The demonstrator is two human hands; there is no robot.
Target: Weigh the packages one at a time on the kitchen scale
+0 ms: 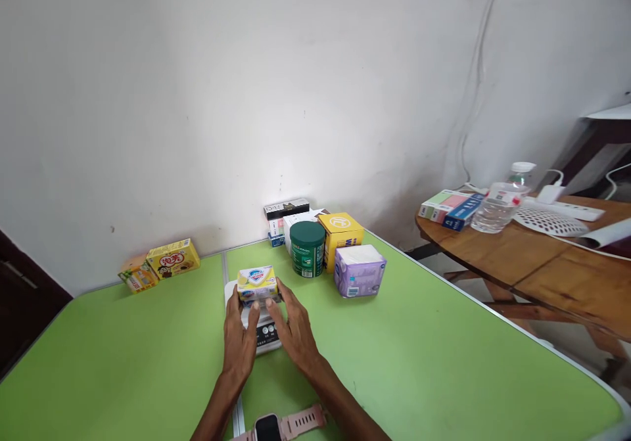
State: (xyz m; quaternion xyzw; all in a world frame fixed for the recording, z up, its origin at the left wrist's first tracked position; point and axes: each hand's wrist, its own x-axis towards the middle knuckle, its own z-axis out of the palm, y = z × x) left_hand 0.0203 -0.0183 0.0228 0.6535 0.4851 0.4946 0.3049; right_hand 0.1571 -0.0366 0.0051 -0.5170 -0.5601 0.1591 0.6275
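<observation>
A yellow and white pack of soap bars [257, 283] sits on or just above a white kitchen scale [266, 346] in the middle of the table; whether it rests on the plate is hidden. My left hand [239, 339] grips the pack from the left, fingers along its side and thumb at the front. From the right, my right hand [297, 332] holds it the same way. Between my wrists the scale's dark panel with round buttons shows in part.
Behind stand a green tub [307, 250], a yellow box [342, 231] and a purple tissue pack [359, 271]. Snack boxes [172, 260] lie at the left by the wall. A pink-strapped watch [269, 426] lies up front. The wooden table [547, 263] bears a water bottle [495, 208].
</observation>
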